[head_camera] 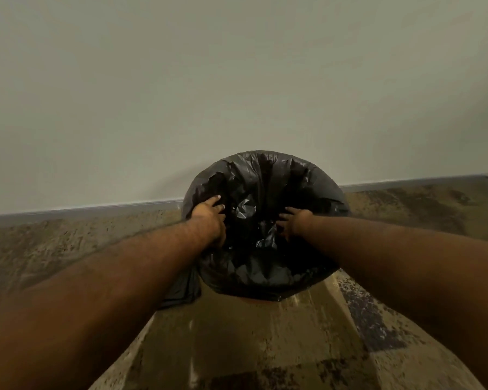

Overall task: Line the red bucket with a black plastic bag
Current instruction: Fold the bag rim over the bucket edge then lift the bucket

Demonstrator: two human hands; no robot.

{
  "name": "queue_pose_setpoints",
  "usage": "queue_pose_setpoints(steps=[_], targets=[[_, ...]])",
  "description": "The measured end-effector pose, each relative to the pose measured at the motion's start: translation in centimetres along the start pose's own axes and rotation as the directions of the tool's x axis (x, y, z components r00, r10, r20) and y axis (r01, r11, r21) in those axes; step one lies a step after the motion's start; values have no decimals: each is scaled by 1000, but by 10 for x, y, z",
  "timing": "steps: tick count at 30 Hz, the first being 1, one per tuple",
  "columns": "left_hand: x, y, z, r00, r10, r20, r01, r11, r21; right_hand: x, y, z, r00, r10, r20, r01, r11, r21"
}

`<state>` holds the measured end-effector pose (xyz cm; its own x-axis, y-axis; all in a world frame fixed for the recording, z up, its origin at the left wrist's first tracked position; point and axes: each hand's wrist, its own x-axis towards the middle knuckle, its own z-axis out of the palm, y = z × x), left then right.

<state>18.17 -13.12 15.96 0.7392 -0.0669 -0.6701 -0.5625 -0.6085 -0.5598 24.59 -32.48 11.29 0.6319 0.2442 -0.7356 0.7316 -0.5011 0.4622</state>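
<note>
A black plastic bag is draped over a bucket that stands on the floor against the wall. The bag covers the rim all around and sags into the inside. Only a thin reddish strip of the bucket shows below the bag's near edge. My left hand presses on the bag at the left of the opening, fingers spread over the plastic. My right hand reaches into the opening from the right, fingers curled down against the bag. A loose flap of bag hangs outside at the lower left.
A plain pale wall rises right behind the bucket, with a grey skirting strip along its foot. The floor is mottled brown and shiny, with darker patches at the right.
</note>
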Motion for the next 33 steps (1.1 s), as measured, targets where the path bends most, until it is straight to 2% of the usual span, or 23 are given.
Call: queue_pose_setpoints(steps=[3,5,7,8,11,12,13,14,15,17,18,19,21,24,27,28,30,31,33], targets=[[3,5,-6,998,3,67,-2,1000,-9,1,-4,10,997,69,39,-66,994,-89],[4,3,-11,995,2,96,6,997,-82,-2,-7,4,994,108,29,-107,993,-51],[5,0,-21,996,20,89,6,960,-280,-6,-8,-8,995,97,34,-102,969,225],[4,0,-29,998,34,55,-10,925,-381,-9,-7,-17,999,49,11,-50,935,351],[-1,-5,-60,977,-25,-212,-108,798,-593,-16,-7,-45,980,-47,-192,151,809,568],[-2,-9,-67,964,-68,-257,-132,718,-684,-14,-4,-52,972,-49,-228,185,755,629],[0,-14,-71,964,-128,-235,-121,574,-810,-12,1,-56,966,-49,-254,219,679,701],[7,-21,-71,965,-175,-196,-112,402,-909,-9,8,-58,963,-44,-266,240,593,769],[15,-28,-68,971,-206,-125,-88,179,-980,-8,17,-60,963,-28,-267,246,491,836],[23,-36,-57,976,-215,-21,-65,-201,-977,-4,33,-61,959,42,-279,256,286,923],[27,-36,-51,976,-217,10,-60,-316,-947,1,39,-60,954,102,-283,260,197,945],[29,-37,-48,976,-218,29,-55,-368,-928,3,42,-59,949,155,-276,258,127,958],[33,-35,-39,977,-210,43,-35,-355,-934,10,49,-52,960,193,-205,206,13,978],[41,-34,-25,980,-196,36,-18,-268,-963,8,53,-45,989,103,-106,111,-44,993],[40,-32,-26,973,-213,-87,-91,-11,-996,-1,51,-50,995,68,-77,84,-104,991],[37,-29,-29,968,-207,-143,-128,83,-988,-3,51,-51,996,43,-77,81,-97,992],[24,-23,-37,968,-148,-201,-177,162,-971,-10,44,-55,994,-71,-79,72,-97,993],[21,-20,-40,976,-94,-196,-172,219,-960,-18,37,-57,993,-111,-48,42,-63,997],[20,-10,-38,992,32,-119,-122,417,-901,-21,28,-49,990,-143,3,7,68,998]])
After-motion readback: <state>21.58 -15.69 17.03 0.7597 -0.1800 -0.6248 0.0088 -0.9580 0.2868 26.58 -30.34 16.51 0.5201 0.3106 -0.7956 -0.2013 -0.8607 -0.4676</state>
